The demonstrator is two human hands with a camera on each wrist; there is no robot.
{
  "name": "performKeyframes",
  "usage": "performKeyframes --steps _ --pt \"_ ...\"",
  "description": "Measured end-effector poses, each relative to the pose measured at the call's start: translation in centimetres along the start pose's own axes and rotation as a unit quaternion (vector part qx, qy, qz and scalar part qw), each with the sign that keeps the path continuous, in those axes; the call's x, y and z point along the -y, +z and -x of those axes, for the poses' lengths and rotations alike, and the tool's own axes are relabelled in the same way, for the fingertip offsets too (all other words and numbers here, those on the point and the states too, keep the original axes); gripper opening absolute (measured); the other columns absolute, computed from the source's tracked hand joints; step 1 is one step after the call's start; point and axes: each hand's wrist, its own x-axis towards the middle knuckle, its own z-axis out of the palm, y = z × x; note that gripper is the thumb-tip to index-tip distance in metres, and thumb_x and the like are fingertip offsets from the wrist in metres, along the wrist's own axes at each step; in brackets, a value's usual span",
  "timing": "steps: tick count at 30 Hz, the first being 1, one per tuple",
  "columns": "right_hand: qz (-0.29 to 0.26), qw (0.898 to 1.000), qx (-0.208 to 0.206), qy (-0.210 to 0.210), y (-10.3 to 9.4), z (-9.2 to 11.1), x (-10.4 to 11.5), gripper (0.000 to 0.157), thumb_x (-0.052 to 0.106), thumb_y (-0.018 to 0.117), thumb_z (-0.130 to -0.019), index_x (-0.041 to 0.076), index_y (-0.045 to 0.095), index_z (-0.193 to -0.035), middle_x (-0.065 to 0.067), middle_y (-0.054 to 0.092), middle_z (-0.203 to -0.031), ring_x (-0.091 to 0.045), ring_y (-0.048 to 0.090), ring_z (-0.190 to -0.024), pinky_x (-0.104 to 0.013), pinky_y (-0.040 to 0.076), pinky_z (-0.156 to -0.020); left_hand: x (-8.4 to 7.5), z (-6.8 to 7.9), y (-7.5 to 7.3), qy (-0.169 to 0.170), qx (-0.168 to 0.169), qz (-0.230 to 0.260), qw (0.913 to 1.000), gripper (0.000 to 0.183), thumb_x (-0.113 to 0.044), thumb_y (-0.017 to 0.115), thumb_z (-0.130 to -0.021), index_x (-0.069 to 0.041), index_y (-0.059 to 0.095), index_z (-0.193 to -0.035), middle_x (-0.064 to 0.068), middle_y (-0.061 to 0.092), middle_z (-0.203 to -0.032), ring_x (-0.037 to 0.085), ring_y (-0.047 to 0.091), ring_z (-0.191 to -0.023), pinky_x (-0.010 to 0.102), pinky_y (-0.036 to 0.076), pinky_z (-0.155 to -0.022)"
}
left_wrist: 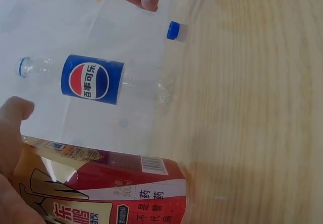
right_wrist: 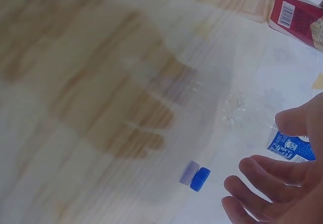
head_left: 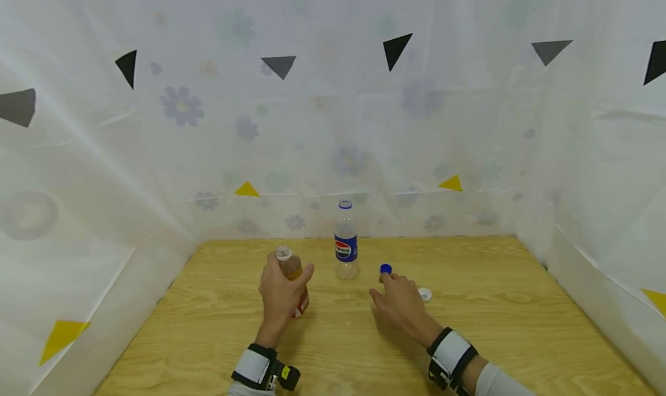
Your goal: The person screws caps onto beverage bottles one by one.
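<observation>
My left hand [head_left: 280, 289] grips an uncapped drink bottle [left_wrist: 106, 186] with a red and gold label, its fingers wrapped around the upper part. The bottle stands upright on the table, and its mouth shows above the hand. Over the right part of the table hovers my right hand [head_left: 403, 304], fingers spread and loosely bent, holding nothing. Its fingertips [right_wrist: 251, 164] are close to a blue cap [right_wrist: 200, 179] lying on the wood. A white cap [head_left: 425, 295] lies just right of that hand. Between the hands, farther back, stands a clear, uncapped Pepsi bottle [head_left: 346, 247] with a blue label.
The wood-grain table [head_left: 218, 321] ends at a white flowered sheet [head_left: 333, 124] behind it. Similar sheets rise on the left and right sides. Black, grey and yellow triangles are stuck on the sheets.
</observation>
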Motion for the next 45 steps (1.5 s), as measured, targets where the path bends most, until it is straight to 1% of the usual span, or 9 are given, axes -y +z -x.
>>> performKeyframes --steps 3,7,9,18,24,33,36,41,45 --pt "0.000 1.000 0.001 0.001 0.1 0.0 -0.1 0.037 0.033 0.069 -0.096 0.000 0.068 -0.113 -0.016 0.072 -0.105 -0.034 0.068 -0.097 -0.052 0.054 -0.085 -0.1 0.0 -0.1 -0.009 0.014 -0.007 0.9998 0.068 -0.031 0.084 -0.083 -0.006 0.050 -0.135 0.018 0.063 -0.112 0.035 0.064 -0.102 0.058 0.053 -0.085" --pt "-0.002 1.000 0.006 0.000 0.0 0.1 -0.2 0.036 0.032 0.069 -0.096 0.000 0.068 -0.113 -0.018 0.072 -0.105 -0.035 0.068 -0.097 -0.052 0.054 -0.086 0.0 0.1 -0.2 -0.018 0.023 -0.031 0.9991 0.069 -0.022 0.085 -0.082 -0.005 0.048 -0.137 0.020 0.062 -0.115 0.038 0.064 -0.104 0.059 0.055 -0.083" --pt "-0.002 1.000 0.005 0.000 0.0 0.2 -0.2 0.036 0.031 0.069 -0.096 -0.001 0.068 -0.113 -0.018 0.072 -0.106 -0.035 0.069 -0.098 -0.053 0.054 -0.087 0.0 0.1 -0.3 -0.021 0.024 -0.045 0.9985 0.069 -0.020 0.084 -0.082 -0.006 0.047 -0.138 0.022 0.061 -0.115 0.039 0.063 -0.104 0.060 0.055 -0.082" --pt "-0.007 1.000 0.009 0.004 0.1 0.2 -0.3 0.033 0.028 0.069 -0.097 -0.002 0.068 -0.112 -0.019 0.071 -0.106 -0.036 0.068 -0.098 -0.053 0.054 -0.087 -0.2 0.1 -0.8 -0.042 0.050 -0.059 0.9961 0.074 -0.023 0.083 -0.084 -0.008 0.043 -0.145 0.022 0.061 -0.119 0.041 0.063 -0.108 0.060 0.055 -0.086" --pt "-0.015 1.000 0.010 0.008 0.2 0.2 -0.5 0.033 0.027 0.069 -0.096 -0.002 0.068 -0.111 -0.020 0.071 -0.106 -0.036 0.069 -0.098 -0.051 0.056 -0.086 -0.3 0.1 -0.7 -0.040 0.054 -0.061 0.9959 0.073 -0.022 0.083 -0.084 -0.006 0.043 -0.144 0.023 0.062 -0.119 0.042 0.063 -0.108 0.060 0.054 -0.086" --pt "-0.019 1.000 0.006 0.006 0.4 0.2 -0.6 0.032 0.027 0.070 -0.096 -0.002 0.068 -0.109 -0.020 0.071 -0.104 -0.037 0.069 -0.096 -0.050 0.057 -0.082 -0.3 -0.2 -1.0 -0.051 0.079 -0.073 0.9929 0.078 -0.026 0.081 -0.085 -0.009 0.039 -0.148 0.027 0.057 -0.120 0.045 0.063 -0.107 0.061 0.056 -0.083" --pt "-0.019 1.000 0.009 0.008 0.4 0.1 -0.5 0.032 0.026 0.070 -0.096 -0.003 0.068 -0.110 -0.020 0.071 -0.104 -0.036 0.069 -0.095 -0.049 0.057 -0.082 -0.1 -0.2 -1.1 -0.045 0.079 -0.071 0.9934 0.078 -0.025 0.082 -0.085 -0.010 0.039 -0.148 0.026 0.057 -0.120 0.044 0.064 -0.106 0.060 0.057 -0.082" --pt "-0.021 1.000 0.014 0.009 0.5 0.2 -0.4 0.032 0.027 0.069 -0.096 -0.002 0.068 -0.109 -0.020 0.071 -0.104 -0.035 0.069 -0.094 -0.048 0.058 -0.081 0.2 -0.1 -1.1 -0.035 0.064 -0.060 0.9955 0.079 -0.022 0.085 -0.082 -0.009 0.041 -0.147 0.025 0.060 -0.122 0.043 0.065 -0.107 0.059 0.057 -0.083" --pt "-0.020 1.000 0.004 0.005 0.5 0.3 -0.3 0.031 0.026 0.070 -0.095 -0.002 0.068 -0.107 -0.019 0.071 -0.102 -0.035 0.069 -0.092 -0.048 0.058 -0.079 0.3 -0.1 -1.0 -0.041 0.059 -0.047 0.9963 0.083 -0.021 0.086 -0.081 -0.004 0.038 -0.146 0.026 0.062 -0.127 0.043 0.066 -0.110 0.059 0.057 -0.085"
